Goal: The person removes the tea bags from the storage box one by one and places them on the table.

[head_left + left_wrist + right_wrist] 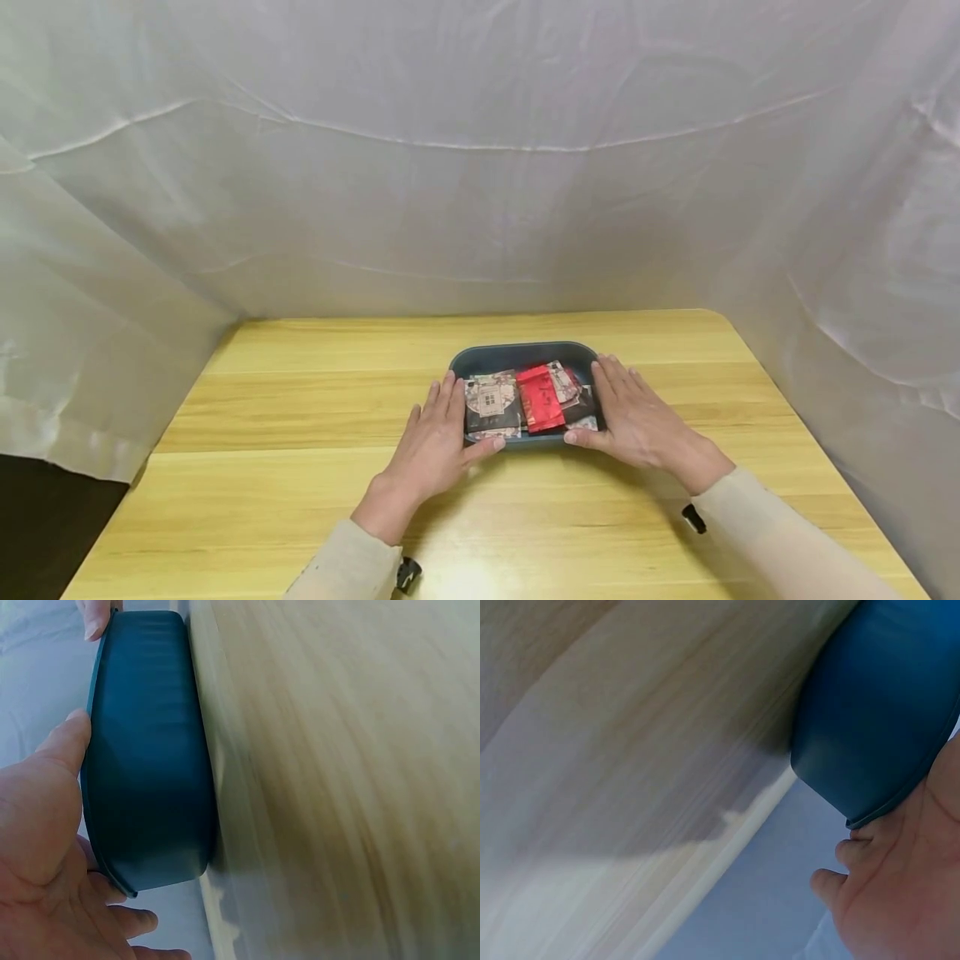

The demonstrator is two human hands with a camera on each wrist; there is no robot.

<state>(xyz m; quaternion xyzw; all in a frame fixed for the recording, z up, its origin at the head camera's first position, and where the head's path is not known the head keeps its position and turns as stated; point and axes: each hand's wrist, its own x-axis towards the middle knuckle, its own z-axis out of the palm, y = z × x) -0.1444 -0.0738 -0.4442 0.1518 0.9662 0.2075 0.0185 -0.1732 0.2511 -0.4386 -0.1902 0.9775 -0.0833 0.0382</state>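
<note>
A dark blue-green plastic bin (491, 360) with rounded corners sits on the table, its near wall (146, 750) and a corner (877, 712) showing in the wrist views. In it lie a red packet (539, 398), a black-and-cream patterned packet (492, 402) and several more small packets, partly overlapping. My left hand (429, 454) rests along the bin's left side, fingers straight and thumb at the near rim. On the right side my right hand (637, 419) lies likewise, with extended fingers over the rim and its thumb on the near edge.
The bin stands toward the back of a light wood-grain table (300, 500). Pale grey sheeting (480, 208) hangs behind the table and along both sides. A small black clip (407, 574) shows at the left cuff, and another black piece (693, 518) at the right cuff.
</note>
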